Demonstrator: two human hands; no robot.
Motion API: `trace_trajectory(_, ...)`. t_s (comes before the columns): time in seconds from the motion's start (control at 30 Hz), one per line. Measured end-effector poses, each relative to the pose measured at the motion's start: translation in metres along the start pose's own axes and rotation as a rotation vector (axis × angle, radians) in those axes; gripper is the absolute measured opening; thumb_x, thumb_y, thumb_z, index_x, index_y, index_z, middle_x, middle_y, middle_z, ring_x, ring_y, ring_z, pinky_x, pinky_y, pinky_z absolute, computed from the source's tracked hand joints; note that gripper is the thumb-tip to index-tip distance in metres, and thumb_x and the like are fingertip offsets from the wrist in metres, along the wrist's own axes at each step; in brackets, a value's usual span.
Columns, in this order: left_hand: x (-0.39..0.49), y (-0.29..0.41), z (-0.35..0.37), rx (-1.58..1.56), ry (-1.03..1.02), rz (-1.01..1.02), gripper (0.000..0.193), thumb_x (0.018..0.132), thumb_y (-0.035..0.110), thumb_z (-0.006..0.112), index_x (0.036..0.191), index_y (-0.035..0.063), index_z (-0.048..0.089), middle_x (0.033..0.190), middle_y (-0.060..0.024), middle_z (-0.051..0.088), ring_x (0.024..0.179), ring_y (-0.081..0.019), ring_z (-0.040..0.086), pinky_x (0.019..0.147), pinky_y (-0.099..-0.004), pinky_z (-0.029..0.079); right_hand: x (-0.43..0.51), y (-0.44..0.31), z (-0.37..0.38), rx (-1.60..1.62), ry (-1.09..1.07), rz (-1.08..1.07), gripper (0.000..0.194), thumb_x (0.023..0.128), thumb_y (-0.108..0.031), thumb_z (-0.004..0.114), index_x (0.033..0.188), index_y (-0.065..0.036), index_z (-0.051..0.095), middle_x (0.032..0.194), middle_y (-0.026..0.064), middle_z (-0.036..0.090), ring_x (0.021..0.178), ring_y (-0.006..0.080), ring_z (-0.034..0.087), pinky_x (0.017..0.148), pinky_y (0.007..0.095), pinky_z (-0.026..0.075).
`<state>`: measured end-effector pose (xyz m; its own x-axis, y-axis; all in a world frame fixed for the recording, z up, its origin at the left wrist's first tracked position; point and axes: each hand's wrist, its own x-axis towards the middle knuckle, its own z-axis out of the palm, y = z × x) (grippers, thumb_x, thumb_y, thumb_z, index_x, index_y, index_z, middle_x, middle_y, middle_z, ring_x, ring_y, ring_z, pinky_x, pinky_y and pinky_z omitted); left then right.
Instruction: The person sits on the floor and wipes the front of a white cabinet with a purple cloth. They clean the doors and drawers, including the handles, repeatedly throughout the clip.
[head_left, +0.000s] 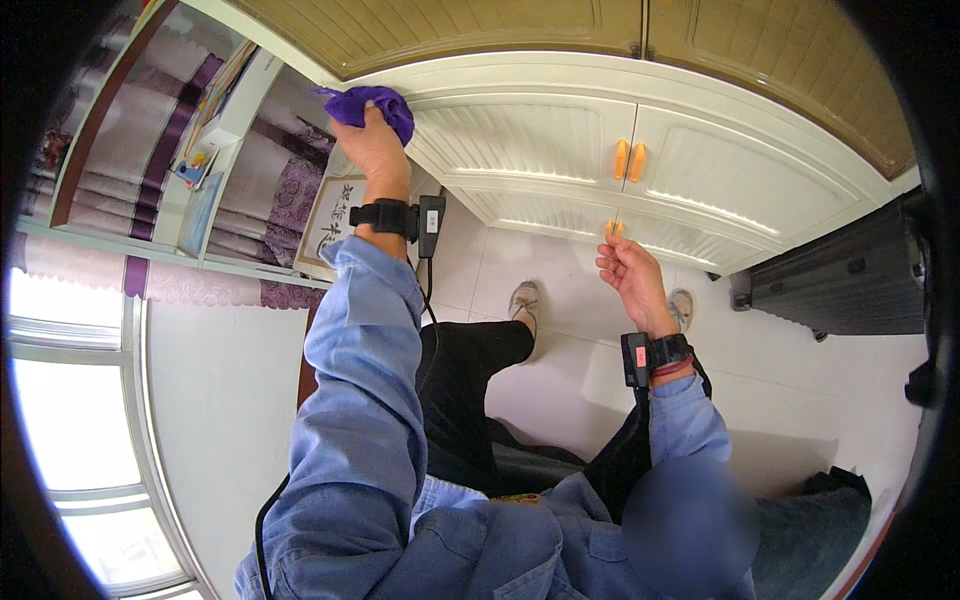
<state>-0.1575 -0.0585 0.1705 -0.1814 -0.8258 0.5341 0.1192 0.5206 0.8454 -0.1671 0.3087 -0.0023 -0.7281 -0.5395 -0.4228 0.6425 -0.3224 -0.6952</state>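
Note:
My left hand (371, 146) presses a crumpled purple cloth (385, 111) against the upper left corner of a cream cabinet (517, 139), its fingers partly hidden by the cloth. My right hand (632, 276) hangs in front of the lower doors with its fingers loosely curled and nothing seen in it. Its fingertips overlap the lower orange handles (613, 227) in the view; whether they touch is not clear. Two larger orange handles (629, 160) sit on the upper pair of doors. Brown ribbed panels (487, 26) form the cabinet's upper section.
A white shelf (225, 161) with books and small items stands at left, before purple and white curtains (161, 135). Below it is a framed piece of calligraphy (334, 214). A black suitcase (840, 277) stands right of the cabinet. A grey-green padded seat (814, 532) lies at lower right.

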Motion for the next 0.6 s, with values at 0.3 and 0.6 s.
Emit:
trace_trajectory(0.3,-0.039,-0.032,-0.013,0.072,-0.122,-0.198,0.032,0.082,0.003,0.066,0.11,-0.0057,0.056,0.101,-0.016,0.065,0.093,-0.0281,0.062,0.086,-0.0352,0.046,0.006,0.0,0.001,0.031,-0.029,0.02,0.023,0.095,-0.015,0.052,0.113,-0.004,0.059,0.101,0.0082,0.066,0.085,0.0164,0.065,0.073,0.0288,0.053)
trace_trajectory(0.6,0.026,0.046,0.006,0.083,0.042,0.186,0.029,0.084,0.005,0.064,0.109,-0.0036,0.052,0.1,-0.0168,0.063,0.089,-0.0276,0.061,0.085,-0.0369,0.046,0.005,0.001,-0.005,0.05,-0.029,0.007,0.022,0.095,-0.016,0.053,0.113,-0.003,0.059,0.099,0.0077,0.066,0.082,0.0158,0.065,0.072,0.0282,0.053)
